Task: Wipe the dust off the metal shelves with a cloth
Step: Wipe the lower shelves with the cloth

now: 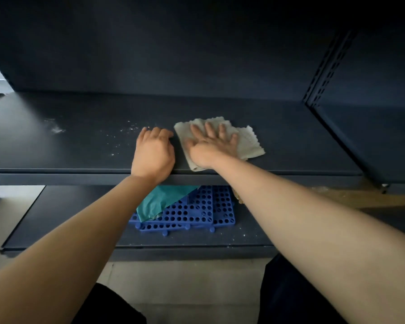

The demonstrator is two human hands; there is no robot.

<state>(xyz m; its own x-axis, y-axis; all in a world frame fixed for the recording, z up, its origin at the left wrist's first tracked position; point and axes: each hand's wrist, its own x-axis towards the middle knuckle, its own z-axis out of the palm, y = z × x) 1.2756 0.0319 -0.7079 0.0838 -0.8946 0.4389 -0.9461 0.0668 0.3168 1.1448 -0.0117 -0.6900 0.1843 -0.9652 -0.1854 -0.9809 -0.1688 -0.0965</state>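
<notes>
Right hand (211,142) flat on cloth (248,143); left hand (153,150) curled, empty, at shelf (290,141) front edge. Risk: sweeping dust (56,130) onto lower shelf (68,206).

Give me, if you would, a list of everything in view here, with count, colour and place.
Upper shelf: one, dark blue, across the middle of the view.
Lower shelf: one, dark blue, below the upper shelf.
Upright: one, dark, slotted, at the right rear.
Cloth: one, grey-beige, flat on the upper shelf near its front edge.
Dust: scattered specks, white, on the upper shelf left of the hands.
Mats: at least two, blue, perforated, overlapping on the lower shelf.
Sheet: one, teal, lying on the mats.
Left hand: one, fingers curled, rests on the upper shelf beside the cloth.
Right hand: one, fingers spread, presses on the cloth.
</notes>
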